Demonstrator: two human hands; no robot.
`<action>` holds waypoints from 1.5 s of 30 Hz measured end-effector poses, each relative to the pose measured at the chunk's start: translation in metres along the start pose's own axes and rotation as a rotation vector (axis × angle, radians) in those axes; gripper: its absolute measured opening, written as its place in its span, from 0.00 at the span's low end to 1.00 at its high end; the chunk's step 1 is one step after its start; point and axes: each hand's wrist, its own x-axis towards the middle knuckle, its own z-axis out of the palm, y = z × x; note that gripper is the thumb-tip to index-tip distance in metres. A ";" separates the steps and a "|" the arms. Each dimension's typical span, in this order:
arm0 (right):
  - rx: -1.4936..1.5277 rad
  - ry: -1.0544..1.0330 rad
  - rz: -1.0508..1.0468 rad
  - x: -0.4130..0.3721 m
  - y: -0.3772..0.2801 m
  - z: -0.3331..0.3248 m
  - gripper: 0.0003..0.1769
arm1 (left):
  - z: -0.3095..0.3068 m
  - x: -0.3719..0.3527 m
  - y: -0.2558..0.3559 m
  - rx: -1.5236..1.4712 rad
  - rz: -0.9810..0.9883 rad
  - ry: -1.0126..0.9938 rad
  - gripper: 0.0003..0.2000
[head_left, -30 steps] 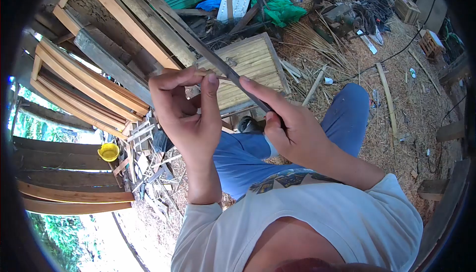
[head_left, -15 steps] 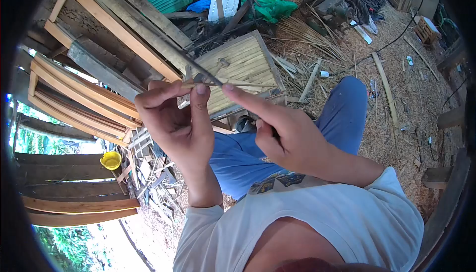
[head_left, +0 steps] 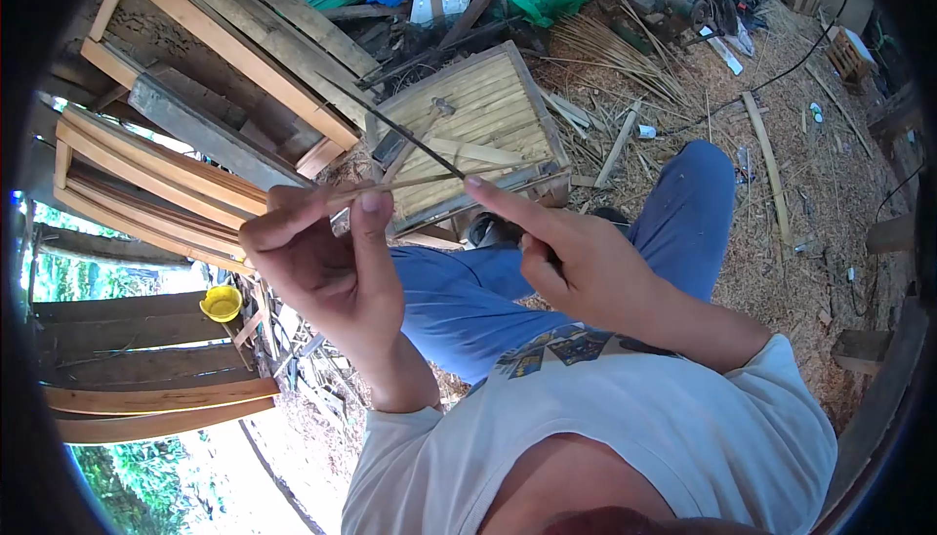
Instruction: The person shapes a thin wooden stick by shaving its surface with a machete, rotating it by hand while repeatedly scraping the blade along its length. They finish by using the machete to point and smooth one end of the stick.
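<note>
My left hand (head_left: 332,262) is closed in a pinch, with a thin bamboo strip (head_left: 425,182) between thumb and forefinger. The strip points across to the right. Its far end is hard to make out against the slats behind. My right hand (head_left: 586,267) is curled with its forefinger stretched along a long thin dark blade (head_left: 410,137), which slants up to the left and crosses the strip near that fingertip. The blade's grip is hidden in my fist. Below lies a slatted bamboo bench top (head_left: 493,86) with a hammer (head_left: 441,107) on it.
Curved wooden frames (head_left: 161,179) stand at the left, near a yellow bowl (head_left: 222,304). A bundle of thin sticks (head_left: 625,52) lies at the back right. Shavings cover the ground (head_left: 771,271), where a long slat (head_left: 766,164) and a dark cable (head_left: 752,101) lie.
Both hands have shifted slightly downward. My left hand has moved left and my right hand a little right, so the gap between them is wider, with more strip showing.
</note>
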 end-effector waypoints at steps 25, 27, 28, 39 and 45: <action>-0.171 0.040 -0.029 -0.011 0.035 0.009 0.44 | -0.008 -0.011 0.000 0.056 -0.028 0.051 0.18; -0.168 0.038 -0.024 -0.013 0.039 0.007 0.44 | -0.012 -0.012 -0.001 0.043 -0.029 0.066 0.18; -0.169 0.040 -0.020 -0.013 0.040 0.004 0.44 | -0.011 -0.012 -0.002 0.032 -0.029 0.073 0.18; -0.160 -0.001 -0.047 -0.024 0.041 0.002 0.45 | -0.007 -0.016 0.002 0.101 0.007 0.068 0.17; -0.261 0.045 0.104 -0.027 0.077 0.003 0.43 | -0.015 -0.014 -0.004 0.157 0.058 -0.008 0.14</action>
